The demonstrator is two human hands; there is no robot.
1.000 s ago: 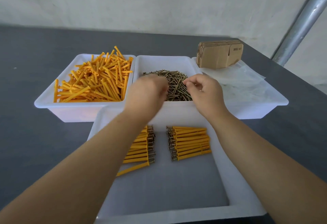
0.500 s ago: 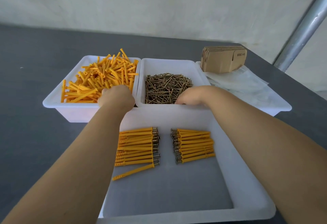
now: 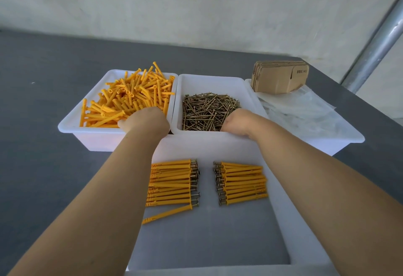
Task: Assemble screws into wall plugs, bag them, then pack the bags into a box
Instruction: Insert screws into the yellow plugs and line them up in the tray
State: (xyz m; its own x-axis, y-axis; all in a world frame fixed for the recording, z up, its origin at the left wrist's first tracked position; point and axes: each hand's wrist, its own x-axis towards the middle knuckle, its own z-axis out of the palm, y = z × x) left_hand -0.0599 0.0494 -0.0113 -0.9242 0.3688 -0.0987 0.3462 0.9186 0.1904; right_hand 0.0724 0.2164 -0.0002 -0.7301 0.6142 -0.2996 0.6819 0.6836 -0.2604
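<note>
Four white bins sit on the grey table point(image 3: 43, 101). The far-left bin point(image 3: 72, 128) holds a loose heap of orange wall plugs point(image 3: 130, 94). The middle bin point(image 3: 212, 81) beside it holds a pile of brass-coloured screws point(image 3: 207, 110). The right bin point(image 3: 349, 137) holds clear plastic bags point(image 3: 301, 108) with a stack of flat cardboard boxes point(image 3: 279, 76) standing at its far end. The near bin point(image 3: 283, 221) holds two rows of assembled plugs with screw heads showing: the left row point(image 3: 172, 182), with one plug lying apart at a slant just below it, and the right row point(image 3: 242, 183).

The left hand point(image 3: 145, 121) reaches down into the plug heap, its fingers buried among the plugs, so its hold cannot be told. The right hand point(image 3: 236, 122) dips into the near right corner of the screw pile, fingers hidden, grip likewise unclear.

Half a second ago both hands were already at these bins; a second ago both were raised together over the screws
</note>
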